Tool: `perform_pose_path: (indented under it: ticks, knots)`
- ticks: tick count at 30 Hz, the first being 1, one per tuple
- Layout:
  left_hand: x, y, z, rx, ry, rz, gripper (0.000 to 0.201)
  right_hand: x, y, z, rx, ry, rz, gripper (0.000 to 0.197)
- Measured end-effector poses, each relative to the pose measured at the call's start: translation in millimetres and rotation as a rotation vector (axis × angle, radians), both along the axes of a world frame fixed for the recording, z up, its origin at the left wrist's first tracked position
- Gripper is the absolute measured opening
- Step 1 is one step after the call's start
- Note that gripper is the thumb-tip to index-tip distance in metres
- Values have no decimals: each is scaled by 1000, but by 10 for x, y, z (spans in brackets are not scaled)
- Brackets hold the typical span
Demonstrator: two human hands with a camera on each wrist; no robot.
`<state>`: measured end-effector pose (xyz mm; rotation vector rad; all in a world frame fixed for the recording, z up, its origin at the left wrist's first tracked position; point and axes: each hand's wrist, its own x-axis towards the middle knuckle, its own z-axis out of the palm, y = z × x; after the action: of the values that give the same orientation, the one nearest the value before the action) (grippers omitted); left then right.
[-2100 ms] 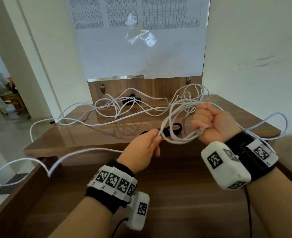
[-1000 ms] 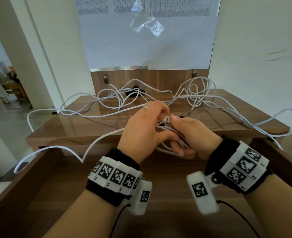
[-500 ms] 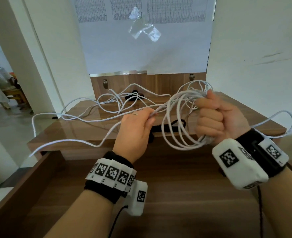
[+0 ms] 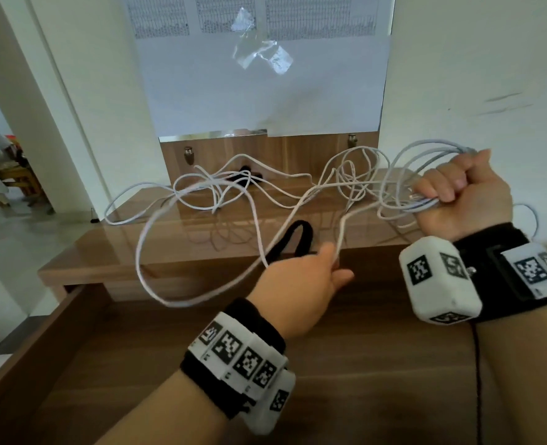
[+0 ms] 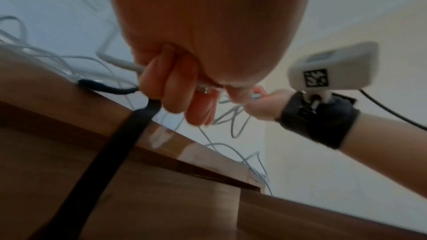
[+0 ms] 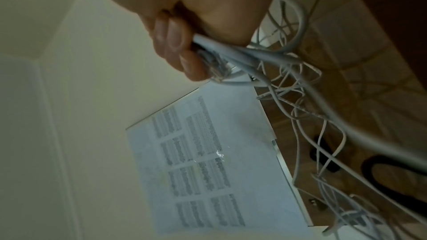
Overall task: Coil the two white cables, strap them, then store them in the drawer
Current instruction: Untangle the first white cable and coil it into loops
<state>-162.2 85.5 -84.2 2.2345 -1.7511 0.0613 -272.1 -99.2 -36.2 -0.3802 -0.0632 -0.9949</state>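
**Right hand holds the coil, left hand feeds a strand**

My right hand [image 4: 464, 194] is raised at the right of the desk [image 4: 111, 252], fingers curled tight round a bunch of loops of the white cable [image 4: 403, 175]. The loops stand roughly upright and fan out to the left of the fist, and in the right wrist view a clear plug [image 6: 218, 69] lies against my fingertips. From that bunch one strand runs down and left to my left hand [image 4: 301, 284], which pinches it in front of the desk's front edge. Beyond that pinch the cable swings out in a wide slack loop to the left.

The remaining white cable [image 4: 220, 187] lies tangled across the desk top, running mostly left to right. A black strap [image 4: 293, 239] forms a loop near the front edge, just behind my left hand; another dark strap [image 4: 243, 173] sits under the tangle at the back. The open drawer [image 4: 73, 364] lies below my forearms.
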Motion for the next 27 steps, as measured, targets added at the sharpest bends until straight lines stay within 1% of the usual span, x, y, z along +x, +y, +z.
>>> perform_pose_path:
  ticks: [2, 4, 6, 9, 11, 13, 14, 16, 19, 21, 23, 25, 26, 27]
  knots:
    - [-12, -17, -69, 107, -60, -45, 22, 52, 43, -18, -60, 53, -30, 45]
    - [26, 4, -80, 167, -98, -59, 22, 126, 92, -69, -161, 96, -9, 40]
    - [63, 20, -82, 195, -47, -95, 23, 209, 163, -118, -303, 160, 40, 35]
    - [30, 40, -81, 221, 15, -186, 24, 309, 350, -181, -552, 355, 103, 28]
    - [-7, 57, -83, 252, 15, -244, 30, 356, 473, -236, -722, 498, 146, 29]
    - [2, 66, -50, 255, 28, -265, 26, 371, 542, -269, -868, 574, 219, 29]
    - [29, 75, -11, 233, 41, -271, 23, 364, 550, -273, -919, 602, 262, 29]
    - [101, 100, 86, 162, 57, -259, 28, 334, 529, -270, -977, 662, 315, 27]
    - [222, 160, 182, 0, 32, -246, 31, 315, 516, -298, -1100, 813, 276, 28]
    - [272, 201, 189, -154, 31, -264, 29, 325, 551, -325, -1170, 922, 280, 32]
    - [301, 215, 167, -330, 56, -238, 31, 339, 592, -347, -1181, 923, 418, 36]
    - [334, 215, 158, -477, 149, -169, 33, 347, 631, -342, -1087, 897, 608, 39]
    - [360, 218, 157, -537, 213, -142, 29, 349, 647, -338, -1047, 910, 684, 45]
    - [393, 220, 152, -589, 247, -119, 25, 351, 659, -340, -1038, 929, 754, 54]
